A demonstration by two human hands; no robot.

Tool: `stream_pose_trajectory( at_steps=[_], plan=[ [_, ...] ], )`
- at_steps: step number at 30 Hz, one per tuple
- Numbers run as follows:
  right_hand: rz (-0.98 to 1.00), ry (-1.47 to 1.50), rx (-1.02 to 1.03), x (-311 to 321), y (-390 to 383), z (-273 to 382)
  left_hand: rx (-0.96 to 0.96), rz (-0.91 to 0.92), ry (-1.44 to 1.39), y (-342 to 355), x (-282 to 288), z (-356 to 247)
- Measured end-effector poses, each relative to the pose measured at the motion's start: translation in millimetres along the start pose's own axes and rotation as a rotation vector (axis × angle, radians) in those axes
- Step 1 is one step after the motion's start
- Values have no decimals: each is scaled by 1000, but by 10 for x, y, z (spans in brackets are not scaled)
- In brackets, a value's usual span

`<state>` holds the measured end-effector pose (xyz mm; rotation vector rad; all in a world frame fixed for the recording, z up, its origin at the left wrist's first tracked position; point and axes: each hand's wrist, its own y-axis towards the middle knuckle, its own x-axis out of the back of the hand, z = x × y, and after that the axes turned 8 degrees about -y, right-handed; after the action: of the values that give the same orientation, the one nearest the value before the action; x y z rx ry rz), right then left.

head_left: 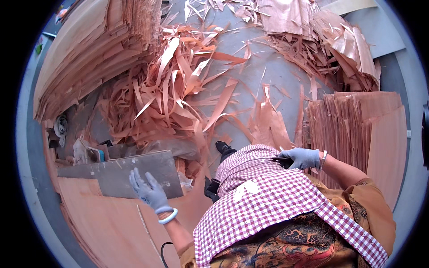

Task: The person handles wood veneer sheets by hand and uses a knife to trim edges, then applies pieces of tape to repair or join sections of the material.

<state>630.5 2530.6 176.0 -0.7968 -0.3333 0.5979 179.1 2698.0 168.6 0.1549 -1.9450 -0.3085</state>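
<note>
My left hand (149,190), in a grey glove with a pale bangle at the wrist, has its fingers spread and holds nothing. It is over a dark grey board (129,167) that lies across a wide stack of reddish wood veneer sheets (103,216). My right hand (304,158), also gloved, is in front of my checked apron (263,192), with its fingers closed round a dark tool (283,161). Most of the tool is hidden by the hand and apron, so its kind does not show.
Curled veneer strips (172,85) lie heaped on the grey floor (243,96). A tall veneer stack (94,49) stands at the far left, an upright bundle (337,118) on the right, and a ragged pile (321,44) at the far right. Torn veneer pieces (268,123) lie ahead.
</note>
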Motion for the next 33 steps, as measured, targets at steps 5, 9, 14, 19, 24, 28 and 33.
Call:
stream_pose_trajectory(
  at_steps=[5,9,14,19,24,28,33],
  plan=[
    [101,-99,-61,417,357,337,157,-114,177,273,-574,187],
    [145,50,24,935,789,439,187,-60,288,351,-658,133],
    [140,177,-300,1321,2106,379,244,-10,229,352,-607,133],
    [18,209,-323,789,4125,-578,297,143,288,480,-689,116],
    [-70,558,-334,121,5829,-1396,370,185,419,542,-900,122],
    [-257,935,-505,-159,6725,-1636,299,245,479,607,-1304,390],
    [-291,1134,-523,-475,7415,-1974,260,311,524,616,-1619,597]
  ],
)
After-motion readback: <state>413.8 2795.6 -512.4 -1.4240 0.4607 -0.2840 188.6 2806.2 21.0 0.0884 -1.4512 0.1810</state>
